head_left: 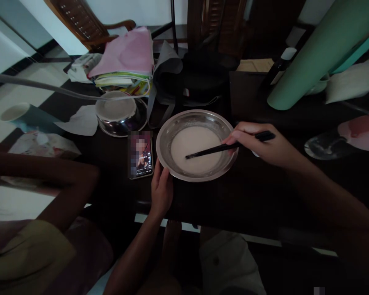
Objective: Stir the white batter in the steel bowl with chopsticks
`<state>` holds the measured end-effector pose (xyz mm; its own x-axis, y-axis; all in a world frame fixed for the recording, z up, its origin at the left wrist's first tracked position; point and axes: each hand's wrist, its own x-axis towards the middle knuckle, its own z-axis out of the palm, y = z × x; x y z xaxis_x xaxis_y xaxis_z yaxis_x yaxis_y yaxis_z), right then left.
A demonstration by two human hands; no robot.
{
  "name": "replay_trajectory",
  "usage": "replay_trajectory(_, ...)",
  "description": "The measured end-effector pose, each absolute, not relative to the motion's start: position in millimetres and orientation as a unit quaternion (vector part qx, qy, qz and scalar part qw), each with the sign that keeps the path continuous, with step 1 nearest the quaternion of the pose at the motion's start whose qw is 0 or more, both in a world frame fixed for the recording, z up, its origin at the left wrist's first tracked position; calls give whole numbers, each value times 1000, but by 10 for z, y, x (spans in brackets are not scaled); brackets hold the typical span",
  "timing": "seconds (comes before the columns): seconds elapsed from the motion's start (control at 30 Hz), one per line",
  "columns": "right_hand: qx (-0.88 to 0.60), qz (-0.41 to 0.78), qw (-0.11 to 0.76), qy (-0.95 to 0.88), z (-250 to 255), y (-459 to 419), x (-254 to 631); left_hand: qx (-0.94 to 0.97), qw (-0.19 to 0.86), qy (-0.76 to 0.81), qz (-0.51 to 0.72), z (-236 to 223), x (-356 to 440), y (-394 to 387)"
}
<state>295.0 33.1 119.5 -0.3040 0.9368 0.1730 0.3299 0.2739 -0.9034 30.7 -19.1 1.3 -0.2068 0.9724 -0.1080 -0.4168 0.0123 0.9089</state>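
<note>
A wide metal bowl (163, 144) stands on the dark table, with a whitish liquid batter (197, 141) in its bottom. My right hand (254, 142) is closed round a pair of black chopsticks (210, 151) at the bowl's right rim. Their tips touch the batter left of its middle. At the lower left of the bowl, my left hand (162, 186) grips the rim, its fingers partly hidden under the edge. A phone (144, 155) with a lit screen lies just left of the bowl.
An upturned metal bowl (118, 116) sits behind the phone. Farther back are a pile of books with a pink cover (126, 53) and a black bag (199, 78). A green roll (307, 61) and a dark bottle (279, 65) stand at right. Another person's arm (64, 174) rests at left.
</note>
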Motion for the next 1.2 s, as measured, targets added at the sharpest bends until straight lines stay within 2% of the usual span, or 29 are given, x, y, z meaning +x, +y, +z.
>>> replay_trajectory(0.33,-496,251,423,-715,1200,363,3012,314,546,456,629,-16,301,-194)
replay_trajectory(0.57,-521,300,464,-651,1358,270,3137,311,548,450,632,-1,304,-195)
replay_trajectory(0.77,-480,392,420,-663,1346,283,3088,301,555,447,634,-6,300,-198)
replay_trajectory(0.97,-452,376,383,-712,1176,336,2921,292,552,457,633,5,309,-197)
replay_trajectory(1.2,-496,264,427,-708,1161,366,2988,309,549,458,627,0,304,-191)
